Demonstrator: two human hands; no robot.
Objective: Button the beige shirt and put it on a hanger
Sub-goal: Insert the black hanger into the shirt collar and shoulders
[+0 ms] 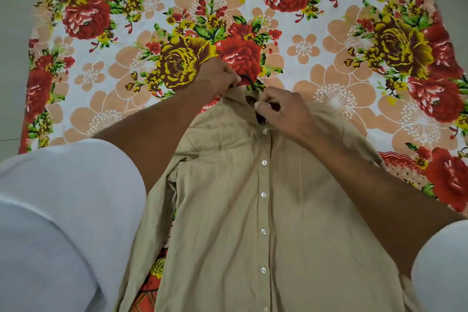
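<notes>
The beige shirt (243,205) lies flat on the flowered sheet, collar away from me, its front closed by a row of several white buttons (263,194). A black hanger hook (250,81) sticks out of the collar; the hanger's body is hidden inside the shirt. My left hand (217,78) pinches the hook at the collar's left side. My right hand (281,106) grips the collar and top placket at the neck opening.
A bright flowered sheet (329,40) covers the surface all round the shirt. Grey floor (15,33) shows past the sheet's left and right edges. My white sleeves fill the lower corners.
</notes>
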